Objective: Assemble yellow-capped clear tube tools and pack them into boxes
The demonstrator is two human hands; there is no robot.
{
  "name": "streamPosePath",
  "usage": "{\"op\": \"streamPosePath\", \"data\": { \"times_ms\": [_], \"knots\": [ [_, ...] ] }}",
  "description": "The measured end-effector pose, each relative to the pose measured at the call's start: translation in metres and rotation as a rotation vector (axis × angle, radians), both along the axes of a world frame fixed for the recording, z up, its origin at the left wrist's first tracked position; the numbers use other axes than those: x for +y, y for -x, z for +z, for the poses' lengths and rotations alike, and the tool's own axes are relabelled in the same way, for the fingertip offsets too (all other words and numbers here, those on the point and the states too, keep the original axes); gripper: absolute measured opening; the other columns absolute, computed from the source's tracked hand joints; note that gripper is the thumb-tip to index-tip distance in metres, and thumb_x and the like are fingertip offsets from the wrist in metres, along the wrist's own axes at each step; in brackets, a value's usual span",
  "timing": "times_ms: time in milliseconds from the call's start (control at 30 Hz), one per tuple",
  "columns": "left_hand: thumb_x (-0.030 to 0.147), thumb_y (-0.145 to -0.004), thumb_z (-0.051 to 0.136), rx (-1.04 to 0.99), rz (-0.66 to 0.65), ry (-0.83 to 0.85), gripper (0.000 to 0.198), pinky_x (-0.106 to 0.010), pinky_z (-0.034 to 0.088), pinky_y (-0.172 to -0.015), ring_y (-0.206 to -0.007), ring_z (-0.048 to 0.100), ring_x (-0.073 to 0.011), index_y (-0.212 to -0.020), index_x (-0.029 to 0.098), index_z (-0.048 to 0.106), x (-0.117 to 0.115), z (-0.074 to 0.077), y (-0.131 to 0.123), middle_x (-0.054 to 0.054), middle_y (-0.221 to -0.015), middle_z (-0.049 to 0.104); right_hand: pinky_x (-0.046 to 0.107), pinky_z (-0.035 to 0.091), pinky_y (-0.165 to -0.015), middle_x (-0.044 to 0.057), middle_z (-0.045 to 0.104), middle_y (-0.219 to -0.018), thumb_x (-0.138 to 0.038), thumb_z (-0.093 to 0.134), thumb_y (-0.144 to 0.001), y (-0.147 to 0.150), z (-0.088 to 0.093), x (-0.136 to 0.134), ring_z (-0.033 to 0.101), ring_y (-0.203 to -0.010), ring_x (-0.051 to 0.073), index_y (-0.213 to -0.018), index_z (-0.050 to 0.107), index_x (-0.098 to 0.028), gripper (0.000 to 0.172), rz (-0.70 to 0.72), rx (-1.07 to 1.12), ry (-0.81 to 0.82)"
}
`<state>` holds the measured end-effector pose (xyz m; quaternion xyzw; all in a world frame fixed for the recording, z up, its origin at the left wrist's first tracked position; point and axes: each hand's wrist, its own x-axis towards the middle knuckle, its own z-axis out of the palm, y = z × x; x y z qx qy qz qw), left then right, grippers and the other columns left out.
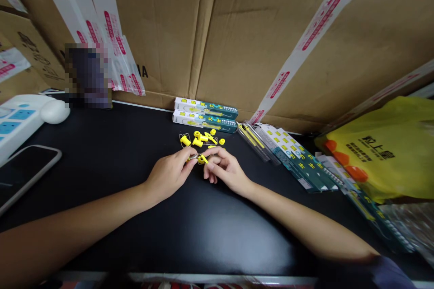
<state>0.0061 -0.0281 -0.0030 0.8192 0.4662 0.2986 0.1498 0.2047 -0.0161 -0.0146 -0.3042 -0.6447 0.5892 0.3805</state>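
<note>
My left hand and my right hand meet at the middle of a black table. Both pinch one small piece made of yellow plastic and metal wire between their fingertips. Just beyond the hands lies a loose heap of small yellow plastic parts and wire clips. Behind the heap, two packaged teal-and-white boxes are stacked against the cardboard wall.
Flat teal packets and clear sleeves fan out to the right. A yellow plastic bag sits at the far right. At the left are a white power strip and a phone. Taped cardboard boxes wall off the back.
</note>
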Motion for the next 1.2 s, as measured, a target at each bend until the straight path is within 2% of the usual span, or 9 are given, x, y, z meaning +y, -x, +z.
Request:
{"op": "streamPosePath", "data": {
  "times_ms": [300,500,700,967,1200],
  "knots": [
    [0.029,-0.096,0.038,0.013,-0.02,0.022,0.016,-0.026,0.044,-0.064,-0.076,0.067,-0.0171,-0.1,0.02,0.052,-0.0011,-0.0007,-0.0003,-0.001,-0.092,0.068,0.019,0.042,-0.047,-0.001,0.066,-0.069,-0.04,0.056,-0.089,0.0011,0.0017,-0.0031,0.053,-0.049,0.008,-0.105,0.043,-0.021,0.028,0.052,-0.035,0.008],
    [0.03,-0.096,0.038,0.021,-0.029,0.049,0.016,-0.026,0.043,-0.064,-0.077,0.066,-0.0173,-0.1,0.021,0.051,-0.0005,-0.0012,-0.0001,-0.001,-0.093,0.067,0.019,0.038,-0.046,-0.002,0.064,-0.066,-0.041,0.055,-0.089,0.0014,0.0022,-0.0036,0.047,-0.047,0.007,-0.105,0.042,-0.02,0.029,0.048,-0.056,-0.035],
    [0.03,-0.096,0.037,0.055,-0.018,0.066,0.017,-0.026,0.043,-0.063,-0.076,0.066,-0.018,-0.1,0.021,0.051,-0.001,0.0001,0.0006,-0.001,-0.092,0.067,0.024,0.042,-0.057,-0.004,0.059,-0.061,-0.038,0.054,-0.09,0.0012,-0.001,-0.004,0.054,-0.054,0.01,-0.1,0.041,-0.02,0.024,0.058,-0.071,-0.11],
    [0.031,-0.096,0.035,0.084,-0.021,0.074,0.018,-0.026,0.043,-0.064,-0.077,0.066,-0.0181,-0.097,0.021,0.05,-0.0008,-0.0013,0.0009,-0.001,-0.091,0.067,0.023,0.042,-0.057,-0.004,0.056,-0.065,-0.029,0.05,-0.092,0.0015,-0.0027,-0.0069,0.053,-0.056,0.01,-0.101,0.04,-0.02,0.015,0.039,-0.186,-0.244],
    [0.029,-0.097,0.034,0.134,-0.042,0.058,0.019,-0.026,0.043,-0.061,-0.074,0.067,-0.0187,-0.099,0.02,0.051,-0.0039,-0.0006,-0.0006,-0.002,-0.09,0.068,0.025,0.045,-0.061,-0.002,0.057,-0.071,-0.028,0.048,-0.093,0.0033,-0.0034,-0.008,0.056,-0.061,0.011,-0.104,0.038,-0.02,0.017,0.07,-0.179,-0.261]
  ]
}}
